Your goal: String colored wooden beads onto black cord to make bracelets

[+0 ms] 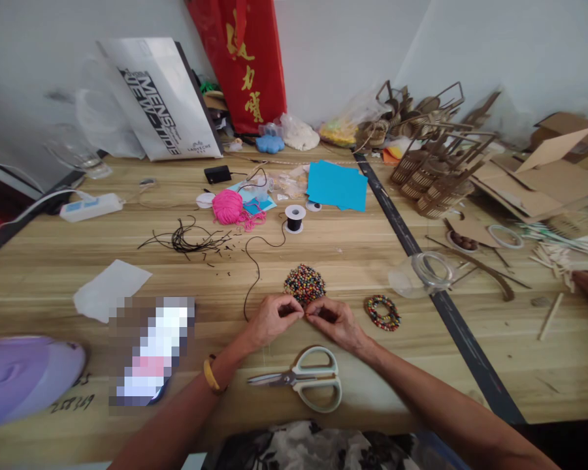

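Beads (304,281), small, round, loose: red, yellow, green, black and pale wood colours, mixed; one low heap on the bench (200,281), just far of both hands. Outline roughly round, alike in every direction.

Cord (259,262), black, thin: runs from the spool (294,222) on the far side, bends left, then curves nearward; last visible stretch lies near-to-far beside the left hand (273,318), the rest hidden.

Left hand: fingers pinched together at the heap's near edge, tips toward the right. Right hand (340,321): fingers pinched likewise, tips toward the left, a speck of red there; cannot tell what either pinch contains.

Scissors (289,378), pale-handled: near of the hands, long axis left to right, blades left; between hands and the bench's near edge.

Bracelet (391,318), beaded, looped: just right of the right hand; a band of wood separates it from the see-through jar (421,274). Wider stretch of wood between cord and phone (164,352), left.
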Demonstrator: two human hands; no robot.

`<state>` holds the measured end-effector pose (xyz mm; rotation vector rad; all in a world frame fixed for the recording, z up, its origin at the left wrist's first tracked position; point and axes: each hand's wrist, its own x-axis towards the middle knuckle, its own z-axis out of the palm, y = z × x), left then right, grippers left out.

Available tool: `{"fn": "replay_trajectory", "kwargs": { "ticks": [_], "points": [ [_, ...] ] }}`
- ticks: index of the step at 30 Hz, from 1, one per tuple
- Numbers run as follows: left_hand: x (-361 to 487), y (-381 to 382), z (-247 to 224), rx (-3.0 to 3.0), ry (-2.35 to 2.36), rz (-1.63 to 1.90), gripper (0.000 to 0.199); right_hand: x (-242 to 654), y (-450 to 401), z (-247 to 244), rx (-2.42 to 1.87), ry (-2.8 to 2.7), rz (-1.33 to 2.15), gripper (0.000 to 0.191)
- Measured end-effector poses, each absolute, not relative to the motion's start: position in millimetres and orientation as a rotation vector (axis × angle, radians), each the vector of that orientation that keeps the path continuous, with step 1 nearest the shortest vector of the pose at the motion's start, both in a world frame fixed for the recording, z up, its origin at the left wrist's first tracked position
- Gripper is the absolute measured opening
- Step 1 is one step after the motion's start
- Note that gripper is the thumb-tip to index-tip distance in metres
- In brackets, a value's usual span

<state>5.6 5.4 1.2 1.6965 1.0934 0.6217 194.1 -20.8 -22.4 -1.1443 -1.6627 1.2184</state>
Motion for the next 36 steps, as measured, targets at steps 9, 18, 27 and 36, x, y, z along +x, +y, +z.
{"fn": "replay_trajectory", "kwargs": {
  "ticks": [9, 18, 27, 36],
  "points": [
    [4.5, 4.3, -1.4, 1.744, 1.083, 0.631, 0.01, 194.5, -20.8, -22.9, -1.147, -1.68, 1.198, 0.021],
    [4.4, 5.0, -1.6, 1.718, 1.079, 0.621, 0.01, 195.2, -20.2, -24.1, -1.131, -1.694, 1.204, 0.018],
    [4.6, 5.3, -1.5, 1.706, 1.067, 0.613, 0.011, 195.2, -20.0, -23.5, -1.125, -1.712, 1.184, 0.018],
    [4.8, 5.7, -3.9, 1.716, 1.067, 0.617, 0.011, 194.5, -20.1, -21.1, -1.135, -1.71, 1.194, 0.017]
  ]
}}
